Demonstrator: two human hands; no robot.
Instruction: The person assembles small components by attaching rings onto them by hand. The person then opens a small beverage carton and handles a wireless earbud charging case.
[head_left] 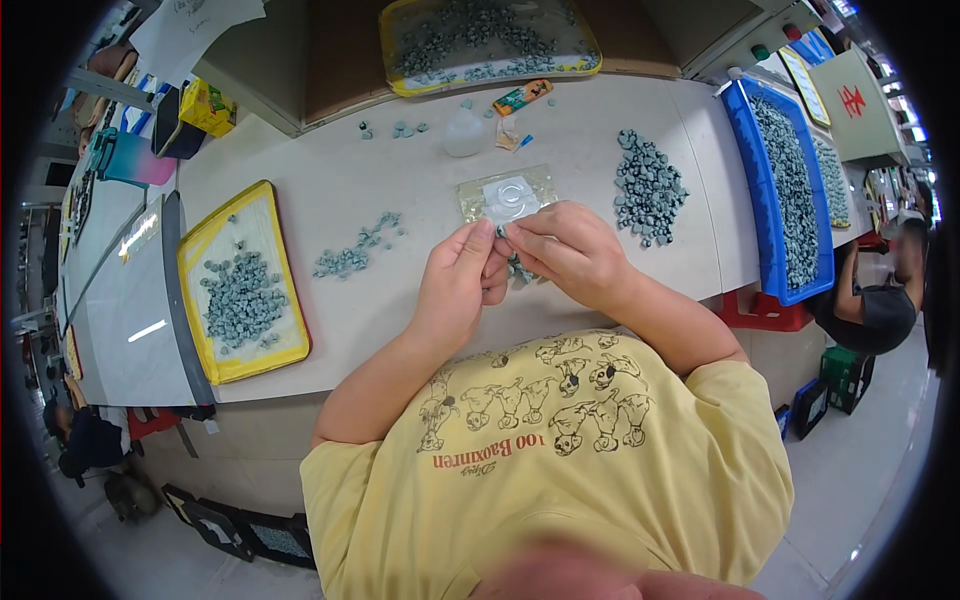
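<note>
My left hand [455, 278] and my right hand [572, 252] meet at the middle of the table, fingertips pinched together. Between them sits a small grey-green piece [502, 230], mostly covered by the fingers. Just beyond the hands lies a clear flat packet [540, 188] with a white ring-shaped item [512, 197] on it. Partly hidden under my fingers is a small group of similar grey-green pieces [518, 270]. A loose scatter of pieces [358, 248] lies to the left, and a larger pile [648, 190] to the right.
At the left stands a yellow-rimmed tray [300, 345] of pieces; another yellow-rimmed tray [402, 88] sits at the back. A blue bin [745, 150] full of pieces is at the right edge. A whitish rounded object [463, 133] and an orange-green packet [523, 97] lie farther back.
</note>
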